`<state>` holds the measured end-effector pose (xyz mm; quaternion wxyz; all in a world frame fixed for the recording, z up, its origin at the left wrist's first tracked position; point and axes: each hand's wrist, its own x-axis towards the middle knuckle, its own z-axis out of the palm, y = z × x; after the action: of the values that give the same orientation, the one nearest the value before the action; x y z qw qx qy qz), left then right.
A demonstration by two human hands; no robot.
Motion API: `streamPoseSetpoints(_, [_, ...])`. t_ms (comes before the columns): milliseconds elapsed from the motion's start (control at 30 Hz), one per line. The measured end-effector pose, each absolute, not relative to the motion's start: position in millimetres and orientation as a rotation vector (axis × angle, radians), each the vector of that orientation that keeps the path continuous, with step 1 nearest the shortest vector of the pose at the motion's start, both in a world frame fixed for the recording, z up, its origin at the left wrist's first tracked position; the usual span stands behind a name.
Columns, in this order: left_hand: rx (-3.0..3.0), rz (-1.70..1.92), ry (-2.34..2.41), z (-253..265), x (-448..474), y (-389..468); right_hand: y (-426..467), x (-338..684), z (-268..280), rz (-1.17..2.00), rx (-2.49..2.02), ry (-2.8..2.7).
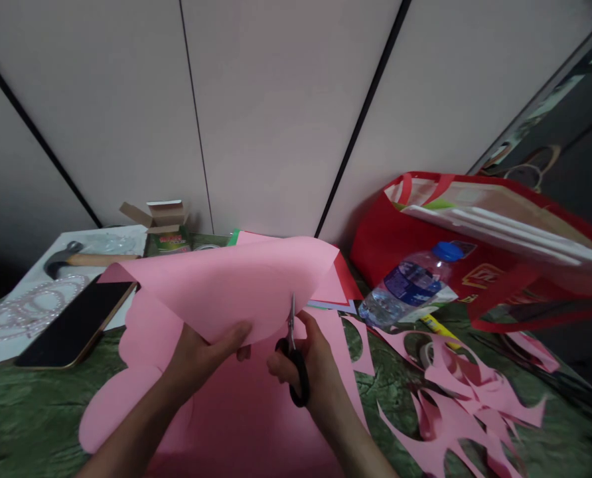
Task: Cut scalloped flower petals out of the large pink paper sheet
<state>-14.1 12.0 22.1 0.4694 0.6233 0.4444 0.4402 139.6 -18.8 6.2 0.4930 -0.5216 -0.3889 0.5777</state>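
Observation:
My left hand (204, 355) pinches the near edge of a large pink paper sheet (226, 282), thumb on top and fingers beneath. The sheet curves up in front of me. My right hand (308, 365) is closed round the black handles of a pair of scissors (292, 345). Their blades point away from me and meet the sheet's near right edge. Below both hands lies more pink paper (246, 425). Rounded pink cutouts (119, 405) are at the left, partly covered by my left forearm.
Pink paper scraps (468, 415) are strewn at the right, near a water bottle (410, 285) and a red bag (380, 226). On the left are a smartphone (77, 325), a hammer (94, 259), bead strings (32, 305) and an opened small box (169, 232). A wall panel (266, 119) stands behind.

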Motion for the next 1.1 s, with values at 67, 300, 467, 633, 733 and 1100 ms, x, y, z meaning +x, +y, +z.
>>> streamPoseSetpoints(67, [1.533,1.103,1.074,21.9,-14.7,12.5,-18.9,139.4,6.7,1.401,-1.281,-0.942])
streamPoseSetpoints(300, [1.488,1.171,1.043,18.3,-16.0,14.3,-19.0,139.5,8.6,1.410,-1.304,-0.934])
streamPoseSetpoints(467, [1.459,1.199,1.014,18.4,-15.9,14.7,-18.7,137.9,12.2,1.412,-1.333,-0.893])
streamPoseSetpoints(633, [1.428,1.213,0.998,20.5,-15.4,14.1,-18.1,135.3,19.5,1.440,-1.379,-0.805])
streamPoseSetpoints(733, [1.412,1.237,0.991,21.1,-15.8,14.1,-17.7,134.1,17.4,1.437,-1.383,-0.802])
streamPoseSetpoints(1100, [1.299,1.301,1.024,10.3,-7.9,10.2,-18.0,131.0,-3.3,1.429,-1.342,-0.842])
